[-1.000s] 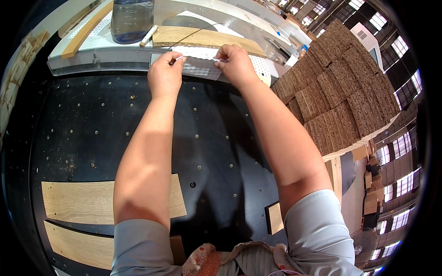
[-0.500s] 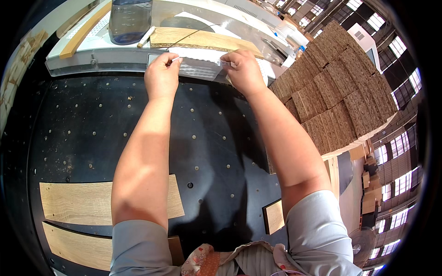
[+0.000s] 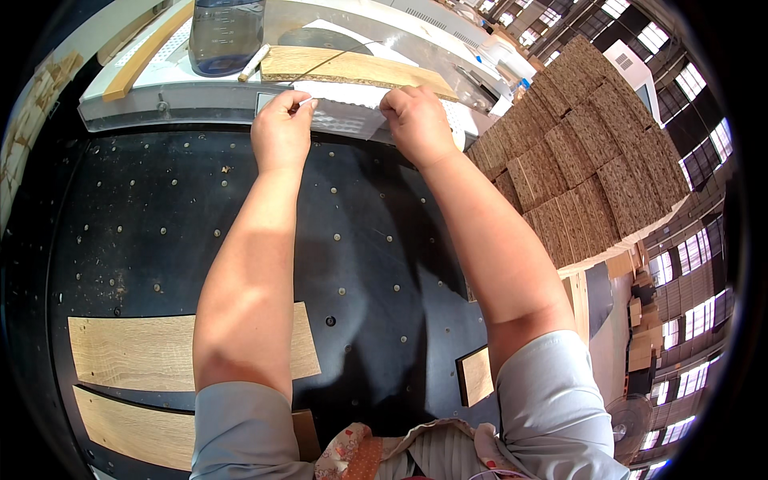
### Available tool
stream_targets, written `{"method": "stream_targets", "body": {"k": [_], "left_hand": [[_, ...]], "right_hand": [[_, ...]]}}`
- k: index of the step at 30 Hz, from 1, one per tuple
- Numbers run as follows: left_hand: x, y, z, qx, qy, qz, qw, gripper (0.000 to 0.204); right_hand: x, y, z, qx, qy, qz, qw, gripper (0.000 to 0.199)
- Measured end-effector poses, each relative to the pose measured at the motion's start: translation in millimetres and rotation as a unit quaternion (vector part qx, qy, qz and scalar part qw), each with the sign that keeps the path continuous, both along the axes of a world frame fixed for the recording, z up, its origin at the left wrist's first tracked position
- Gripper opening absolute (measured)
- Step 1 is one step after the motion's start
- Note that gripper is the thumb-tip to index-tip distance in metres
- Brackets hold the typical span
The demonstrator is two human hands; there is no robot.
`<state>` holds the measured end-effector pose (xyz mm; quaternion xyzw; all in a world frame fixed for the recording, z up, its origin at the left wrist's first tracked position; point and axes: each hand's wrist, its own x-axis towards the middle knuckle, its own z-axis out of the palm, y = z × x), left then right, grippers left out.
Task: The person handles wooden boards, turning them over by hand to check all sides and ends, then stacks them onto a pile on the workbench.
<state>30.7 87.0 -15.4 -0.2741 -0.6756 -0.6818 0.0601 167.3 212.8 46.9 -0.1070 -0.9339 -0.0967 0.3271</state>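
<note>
At the far edge of the black worktop, my left hand (image 3: pixel 280 132) is closed in a pinch. The end of a small white strip (image 3: pixel 307 102) pokes out between its thumb and forefinger. To its right, my right hand (image 3: pixel 422 128) is closed, knuckles upward, and its fingers hide whatever they grip. Between the two hands lies a white sheet (image 3: pixel 344 94) with a wavy edge, against a pale, bumpy surface. Right behind the hands, a light wood-grain board (image 3: pixel 352 66) rests on the white machine ledge (image 3: pixel 200 102).
A large clear bottle (image 3: pixel 227 36) and a white marker-like stick (image 3: pixel 254 63) stand left of the board. Stacked chipboard pieces (image 3: pixel 584 160) rise on the right. Wood-grain boards (image 3: pixel 128 350) and a small offcut (image 3: pixel 478 378) lie on the black studded worktop (image 3: pixel 192 264).
My right hand has turned and shifted slightly left, its fingers curling over so that the pale piece seen at its fingertips is now hidden. My left hand has barely moved.
</note>
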Motion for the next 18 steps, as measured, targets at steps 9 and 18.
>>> {"method": "stream_targets", "body": {"k": [9, 18], "left_hand": [[2.9, -2.7, 5.5, -0.015, 0.150, 0.084, 0.985, 0.035], [65.4, -4.5, 67.1, 0.098, 0.335, -0.035, 0.936, 0.036]], "right_hand": [[73.1, -70.2, 47.4, -0.275, -0.002, -0.001, 0.961, 0.007], [383.3, -208.4, 50.9, -0.484, 0.184, -0.179, 0.836, 0.008]]}}
